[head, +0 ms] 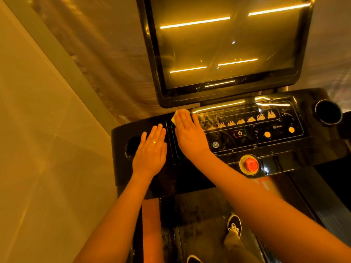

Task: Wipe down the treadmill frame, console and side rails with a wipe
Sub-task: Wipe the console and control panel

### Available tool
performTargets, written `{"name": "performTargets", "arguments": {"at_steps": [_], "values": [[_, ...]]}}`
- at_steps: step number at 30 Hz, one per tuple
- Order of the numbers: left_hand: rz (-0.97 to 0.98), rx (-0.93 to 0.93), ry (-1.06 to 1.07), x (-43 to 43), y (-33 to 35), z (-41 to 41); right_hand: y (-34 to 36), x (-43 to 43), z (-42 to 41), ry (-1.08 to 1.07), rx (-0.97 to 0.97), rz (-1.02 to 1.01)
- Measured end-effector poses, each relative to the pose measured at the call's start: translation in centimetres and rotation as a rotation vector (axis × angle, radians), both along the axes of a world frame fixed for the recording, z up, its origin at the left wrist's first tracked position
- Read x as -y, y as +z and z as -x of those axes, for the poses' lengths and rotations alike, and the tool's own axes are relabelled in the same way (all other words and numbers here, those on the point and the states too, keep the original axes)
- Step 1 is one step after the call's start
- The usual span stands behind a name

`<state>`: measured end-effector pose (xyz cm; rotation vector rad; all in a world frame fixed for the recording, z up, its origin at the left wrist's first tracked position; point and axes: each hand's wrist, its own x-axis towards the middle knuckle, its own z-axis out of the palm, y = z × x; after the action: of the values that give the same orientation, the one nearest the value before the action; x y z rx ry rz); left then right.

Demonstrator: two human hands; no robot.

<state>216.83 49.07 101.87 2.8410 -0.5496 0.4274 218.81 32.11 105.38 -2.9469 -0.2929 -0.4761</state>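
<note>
Our right hand point(187, 131), fingers straight, presses the wipe point(175, 117) flat near the far left corner of the console point(190, 179); our left hand point(152, 149) rests flat alongside. Console wiping seems underway; next we should sweep rightward.

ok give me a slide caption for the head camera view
Right hand presses a wipe flat on the treadmill console below the screen; left hand rests flat beside a cup holder.
</note>
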Motion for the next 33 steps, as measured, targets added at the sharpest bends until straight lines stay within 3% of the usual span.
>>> {"name": "performTargets", "arguments": {"at_steps": [8,14,23,33], "values": [[-0.006,-0.028,0.020,0.2,0.4,0.2,-4.6,1.8,11.0,0.072,0.006,0.026],[0.062,-0.085,0.031,1.3,2.0,-0.6,-2.3,1.0,6.4,0.019,-0.022,0.030],[-0.027,-0.060,0.063,1.2,1.0,-0.5,-4.9,2.1,9.8,0.063,0.006,0.030],[-0.017,-0.085,0.055,1.0,0.9,-0.5,0.2,1.0,-0.6,0.001,-0.009,-0.008]]}}
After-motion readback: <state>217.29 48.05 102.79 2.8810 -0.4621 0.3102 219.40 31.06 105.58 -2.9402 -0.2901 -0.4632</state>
